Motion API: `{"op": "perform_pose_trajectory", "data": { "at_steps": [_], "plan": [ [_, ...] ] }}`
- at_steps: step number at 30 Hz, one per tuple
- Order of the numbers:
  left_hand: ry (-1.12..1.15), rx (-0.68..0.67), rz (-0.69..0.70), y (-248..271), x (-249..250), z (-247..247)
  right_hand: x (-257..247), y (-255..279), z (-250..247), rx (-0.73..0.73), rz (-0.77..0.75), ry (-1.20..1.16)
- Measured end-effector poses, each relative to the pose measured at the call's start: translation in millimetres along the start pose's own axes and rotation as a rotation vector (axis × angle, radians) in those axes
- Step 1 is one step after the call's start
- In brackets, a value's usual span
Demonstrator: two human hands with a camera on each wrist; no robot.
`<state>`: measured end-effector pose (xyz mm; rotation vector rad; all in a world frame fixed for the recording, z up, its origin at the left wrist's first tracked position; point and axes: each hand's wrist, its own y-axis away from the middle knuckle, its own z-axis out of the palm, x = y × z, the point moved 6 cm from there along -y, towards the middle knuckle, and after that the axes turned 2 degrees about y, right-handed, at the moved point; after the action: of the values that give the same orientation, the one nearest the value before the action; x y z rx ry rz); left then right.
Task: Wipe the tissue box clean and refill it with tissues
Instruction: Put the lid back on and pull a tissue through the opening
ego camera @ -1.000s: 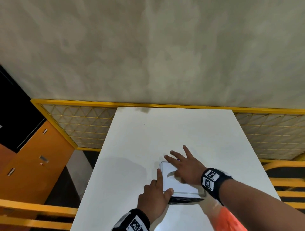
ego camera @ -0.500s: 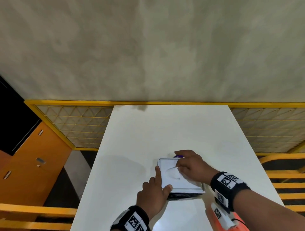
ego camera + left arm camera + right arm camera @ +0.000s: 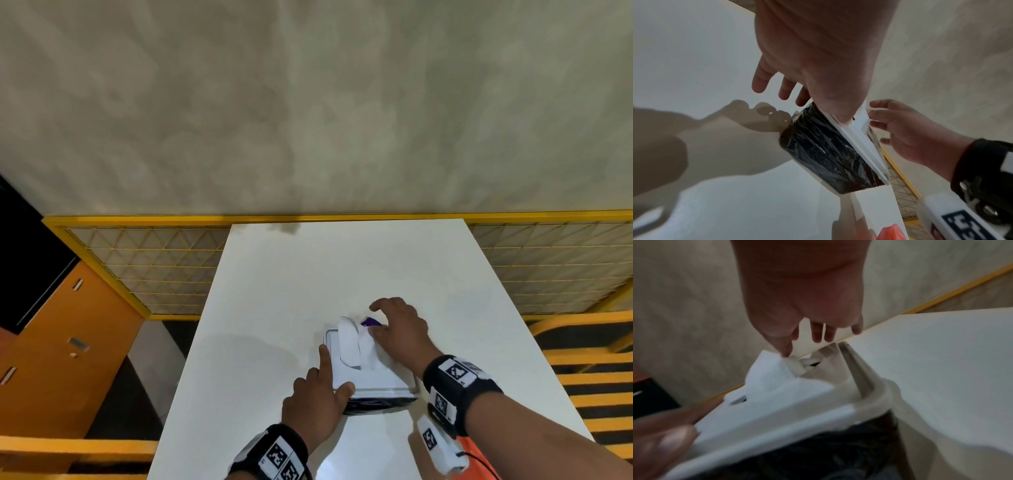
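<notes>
The tissue box (image 3: 373,377) has a white lid and black film-wrapped sides (image 3: 828,154). It stands near the front of the white table (image 3: 342,274). A white tissue (image 3: 347,342) sticks up out of the lid's slot (image 3: 768,374). My right hand (image 3: 394,322) is at the box's far right corner. Its thumb and a finger pinch the tissue's edge (image 3: 861,120). My left hand (image 3: 325,380) steadies the box. The index finger lies straight along the lid's left edge and the thumb presses the near left corner. Its other fingers (image 3: 785,87) hang loose beside the box.
A small purple item (image 3: 371,322) lies just behind the box, partly under my right hand. A yellow mesh fence (image 3: 154,267) runs behind and beside the table. An orange cabinet (image 3: 68,342) stands at the left, and yellow rails (image 3: 582,342) at the right.
My right hand went from lying flat on the lid to curling at the slot. The tissue now stands up out of the lid. My left hand has kept its place.
</notes>
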<state>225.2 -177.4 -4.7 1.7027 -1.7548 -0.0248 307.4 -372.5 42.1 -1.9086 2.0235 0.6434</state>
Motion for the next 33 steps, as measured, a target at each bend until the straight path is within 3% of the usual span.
{"op": "perform_pose_trajectory", "data": {
  "at_steps": [2, 4, 9, 13, 16, 22, 26, 29, 33],
  "plan": [
    [-0.008, 0.000, -0.004, 0, 0, -1, -14, 11, -11, 0.145, -0.107, -0.014],
    [-0.012, 0.002, -0.002, 0, 1, -1, -23, 26, -11, 0.169, -0.182, -0.044],
    [-0.008, 0.010, 0.009, -1, -1, 2, -31, 43, 17, -0.012, 0.025, 0.218],
    [-0.018, 0.028, 0.005, -1, -1, 2, -34, 43, 18, -0.019, 0.038, 0.156],
    [-0.016, 0.033, -0.004, 0, 0, 0, -26, 40, 15, -0.091, -0.033, 0.141],
    [0.015, 0.025, -0.002, -1, -1, 1, -26, 23, 3, -0.223, -0.270, 0.343],
    [0.014, 0.027, -0.001, -1, -1, 2, -27, 20, -3, -0.291, -0.245, 0.373],
    [0.012, 0.030, 0.002, 0, -1, 2, -39, 25, -1, -0.271, -0.321, 0.348],
    [0.020, 0.021, 0.003, -1, -1, 3, -36, 22, 8, -0.409, -0.269, 0.372]
  ]
}}
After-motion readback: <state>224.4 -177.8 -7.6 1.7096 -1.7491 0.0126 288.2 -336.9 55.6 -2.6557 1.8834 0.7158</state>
